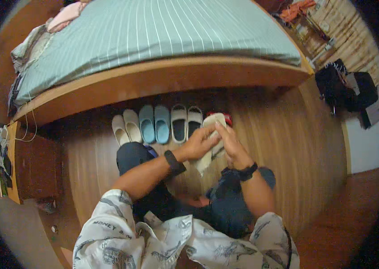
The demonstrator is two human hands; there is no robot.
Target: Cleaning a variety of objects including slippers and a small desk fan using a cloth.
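Note:
My left hand [198, 144] and my right hand [230, 143] both hold a cream-coloured slipper [215, 118] between them, its toe towards the bed. A pale cloth [204, 164] hangs beneath my hands; whether it is separate from the slipper I cannot tell. Partly hidden behind the slipper is a red item [229, 118]. Left of my hands, a row of footwear stands on the floor: beige slippers [132, 126], light blue slippers [162, 124] and off-white slippers with dark insoles [179, 123]. My left wrist partly overlaps the view of the floor near them.
The bed's wooden side rail [176, 75] runs just beyond the slippers, under a striped green sheet [162, 30]. A wooden cabinet [38, 164] stands at the left, with a white cable hanging by it. Dark bags [361, 90] lie at the right, near a white panel [366, 148].

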